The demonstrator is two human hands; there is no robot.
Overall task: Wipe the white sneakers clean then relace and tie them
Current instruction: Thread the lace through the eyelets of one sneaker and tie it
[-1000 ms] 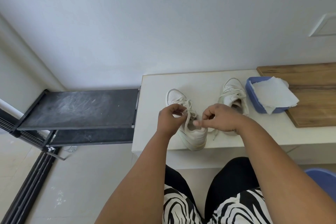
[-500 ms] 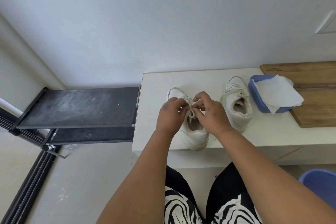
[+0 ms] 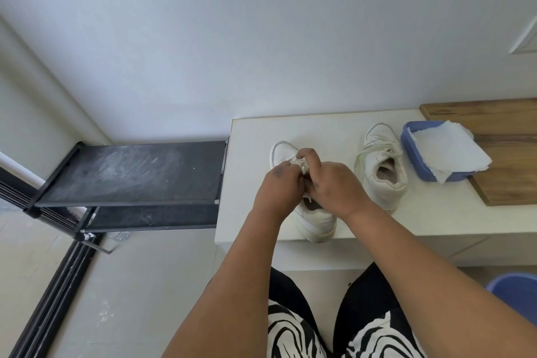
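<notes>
Both hands are working close together just below the middle of the frame, over the nearer of two white sneakers. Left hand (image 3: 279, 186) is curling its fingers around the lace (image 3: 299, 163) at the shoe's midsection, and right hand (image 3: 328, 186) is pinching the same lace from the other side, its fingertips reaching toward the toe. The two hands are touching each other, and the exact loop or knot between them is hidden.

Judging from this, a bow or knot is being formed, and the risk is that the lace is slipping out of the pinch before it is drawn tight, leaving a loose tie that comes undone. Pulling unevenly could also drag the shoe, since its heel is sitting right at the near edge of the white table (image 3: 334, 131) and could tip off.

Near sneaker (image 3: 315, 221) is lying with its toe pointing toward the top of the frame, its white upper looking fairly clean, its opening partly covered by the hands. Second sneaker (image 3: 380, 171) is standing to the right of centre, apart from the first, with its laces threaded but hanging loose and untied. Just right of it, a blue tub (image 3: 412, 154) is holding a white paper towel (image 3: 447, 151), resting partly on a wooden board (image 3: 508, 125) at the right edge.
</notes>
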